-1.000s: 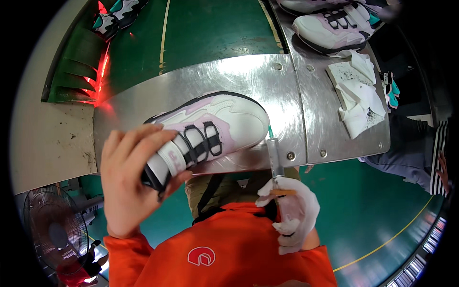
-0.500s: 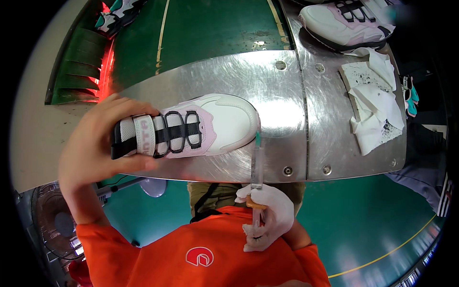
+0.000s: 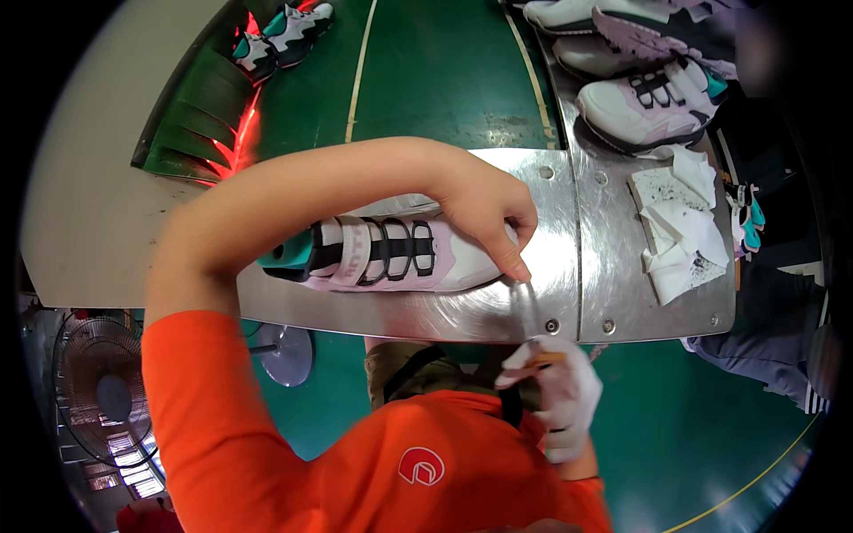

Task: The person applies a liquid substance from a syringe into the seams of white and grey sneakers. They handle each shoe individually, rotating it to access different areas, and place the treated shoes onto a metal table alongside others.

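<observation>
A white and pale pink sneaker (image 3: 458, 259) with black laces lies on the metal tabletop, toe to the right. My bare left hand (image 3: 490, 211) bends across above it. Its fingers are curled closed by the shoe's toe, and the thumb points down at the tip of a clear syringe (image 3: 526, 309). Whether the left fingers pinch that tip or something small is hidden. In a white glove, my right hand (image 3: 567, 391) grips the syringe at the table's front edge. The syringe's orange-brown flange (image 3: 544, 359) shows at the glove, and its barrel is blurred.
White stained cloths (image 3: 680, 226) lie on the right of the metal table (image 3: 622, 302). Several sneakers (image 3: 647, 108) stand behind them. A green belt (image 3: 444, 80) runs at the back, with patterned shoes (image 3: 293, 35) beside a red-lit flap opening. A fan (image 3: 111, 395) stands lower left.
My left hand has let go of the shoe's ankle end and swung right to its toe and the syringe tip. My right hand and syringe shifted slightly right. The whole view shifted too.
</observation>
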A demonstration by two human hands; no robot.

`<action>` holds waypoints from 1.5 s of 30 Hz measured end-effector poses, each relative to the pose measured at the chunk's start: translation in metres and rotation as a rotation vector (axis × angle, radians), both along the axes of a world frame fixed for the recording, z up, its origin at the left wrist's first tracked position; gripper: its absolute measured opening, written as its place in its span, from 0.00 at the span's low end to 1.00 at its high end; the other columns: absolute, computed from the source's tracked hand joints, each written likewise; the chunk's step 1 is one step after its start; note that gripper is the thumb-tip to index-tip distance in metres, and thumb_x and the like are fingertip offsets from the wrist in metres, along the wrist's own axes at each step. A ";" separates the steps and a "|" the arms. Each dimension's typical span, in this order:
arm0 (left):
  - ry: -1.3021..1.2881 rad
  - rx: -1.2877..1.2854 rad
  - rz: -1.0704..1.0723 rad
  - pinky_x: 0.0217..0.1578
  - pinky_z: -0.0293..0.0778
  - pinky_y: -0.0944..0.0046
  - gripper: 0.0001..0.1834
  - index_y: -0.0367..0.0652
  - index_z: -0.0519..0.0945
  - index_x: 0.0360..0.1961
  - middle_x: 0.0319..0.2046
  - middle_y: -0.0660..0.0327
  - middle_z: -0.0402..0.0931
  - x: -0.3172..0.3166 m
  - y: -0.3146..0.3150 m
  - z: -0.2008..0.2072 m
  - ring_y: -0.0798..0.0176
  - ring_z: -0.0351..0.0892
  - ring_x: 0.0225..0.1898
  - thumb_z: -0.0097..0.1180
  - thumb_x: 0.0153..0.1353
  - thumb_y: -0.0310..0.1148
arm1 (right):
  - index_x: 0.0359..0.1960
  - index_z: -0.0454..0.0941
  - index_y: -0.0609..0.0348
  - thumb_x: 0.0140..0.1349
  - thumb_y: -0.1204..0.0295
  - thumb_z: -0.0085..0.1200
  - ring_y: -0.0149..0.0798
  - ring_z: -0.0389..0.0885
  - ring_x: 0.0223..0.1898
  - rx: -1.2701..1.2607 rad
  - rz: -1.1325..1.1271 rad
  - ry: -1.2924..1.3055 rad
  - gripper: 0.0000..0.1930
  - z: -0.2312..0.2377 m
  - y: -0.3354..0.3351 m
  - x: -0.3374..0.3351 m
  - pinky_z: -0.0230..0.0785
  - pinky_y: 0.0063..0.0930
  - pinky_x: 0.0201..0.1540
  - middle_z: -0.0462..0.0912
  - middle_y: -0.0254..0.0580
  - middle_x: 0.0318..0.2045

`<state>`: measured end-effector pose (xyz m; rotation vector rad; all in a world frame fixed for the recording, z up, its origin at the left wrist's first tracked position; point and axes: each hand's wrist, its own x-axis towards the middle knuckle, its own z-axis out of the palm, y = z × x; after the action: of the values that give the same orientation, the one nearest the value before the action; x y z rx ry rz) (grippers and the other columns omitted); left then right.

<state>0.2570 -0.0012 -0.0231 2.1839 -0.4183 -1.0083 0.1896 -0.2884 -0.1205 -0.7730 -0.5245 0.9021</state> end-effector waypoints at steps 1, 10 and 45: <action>-0.056 -0.042 0.046 0.39 0.70 0.64 0.20 0.38 0.79 0.37 0.31 0.64 0.78 -0.005 0.003 0.005 0.67 0.74 0.35 0.66 0.59 0.46 | 0.62 0.64 0.69 0.54 0.80 0.55 0.48 0.81 0.42 0.040 0.022 0.017 0.31 0.013 0.000 0.012 0.74 0.32 0.41 0.78 0.61 0.45; -0.854 -0.390 0.819 0.33 0.72 0.73 0.28 0.34 0.81 0.37 0.27 0.62 0.79 -0.103 0.060 0.081 0.71 0.79 0.31 0.39 0.74 0.49 | 0.61 0.64 0.71 0.36 0.68 0.75 0.51 0.80 0.43 0.152 0.298 -0.259 0.48 0.131 0.090 0.055 0.78 0.39 0.37 0.76 0.61 0.43; -1.241 -0.494 1.913 0.30 0.68 0.73 0.32 0.33 0.80 0.38 0.28 0.64 0.78 -0.271 0.163 -0.041 0.75 0.73 0.29 0.33 0.76 0.52 | 0.56 0.66 0.75 0.46 0.69 0.69 0.58 0.81 0.30 0.102 0.714 -0.157 0.37 0.091 0.279 0.003 0.78 0.46 0.32 0.77 0.70 0.37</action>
<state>-0.0137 0.1617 -0.0645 1.3826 0.7865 1.3192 0.1921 -0.0092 -0.0293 -0.5650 -1.0115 1.4628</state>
